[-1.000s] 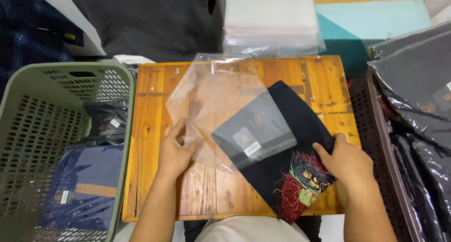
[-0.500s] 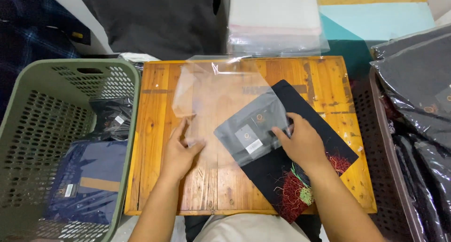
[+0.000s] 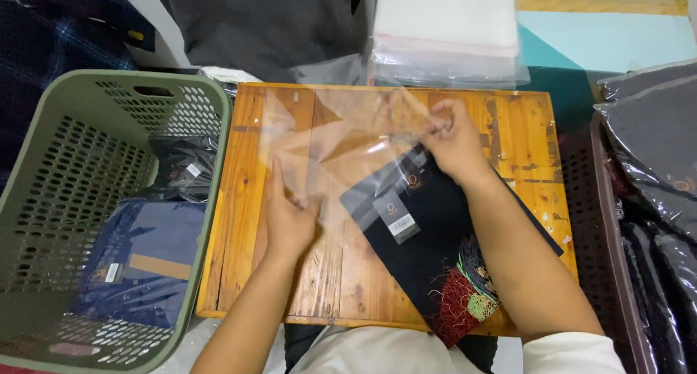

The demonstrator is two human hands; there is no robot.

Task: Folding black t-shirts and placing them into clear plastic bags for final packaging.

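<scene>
Moved since earlier: right hand [image 3: 451, 138] left the garment's lower end and went up to the bag mouth at the far side of the wooden table [image 3: 247, 200]; the shirt sat deeper in the bag.
Basket: green laundry basket [image 3: 43, 163], left of the table, held bagged garments.
Left hand: left hand [image 3: 289, 218] pinched the clear plastic bag [image 3: 327, 138] at its near-left edge on the table.
Right hand: clenched on the bag's far edge.
Garment: folded black shirt [image 3: 428, 250] lay on the table, upper end inside the bag, embroidered lower end outside.
Progress: bagging looked roughly half done; sliding fully in and closing remained.
</scene>
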